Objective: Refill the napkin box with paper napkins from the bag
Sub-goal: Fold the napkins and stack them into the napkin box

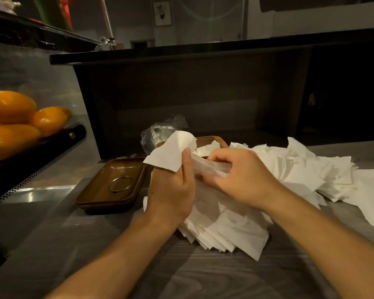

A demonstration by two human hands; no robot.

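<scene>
Forearms: two bare forearms reach in from the bottom edge over the grey wood-grain counter [203, 275], nearest of all.
Far left: orange round fruits [11, 117] sit heaped in a black perforated metal basket [52, 152], raised beside the counter's left end.
Lid: a brown rectangular box lid with a ring in its middle [115, 186] lies flat on the counter, just left of the hands.
Bag: a crumpled clear plastic bag [160, 130] lies behind the hands and looks mostly slack; what is left inside cannot be told.
Left hand: the left hand [171, 190] pinches a folded white paper napkin [171, 152] between thumb and curled fingers, holding it up.
Right hand: the right hand [242, 175] curls its fingers round a small bunch of napkins, touching the left hand's sheet.
Napkin box: the brown rounded napkin box [212, 141] sits just behind the hands, only its far rim showing, with white paper at the rim.
Loose pile: a wide heap of white napkins [289, 169] spreads from under the hands to the right edge.
Progress: probably midway; napkins are out of the bag, many are not yet boxed, and the lid is off.
Room: open counter lies in front; the lid on the left and the pile on the right crowd the box.
</scene>
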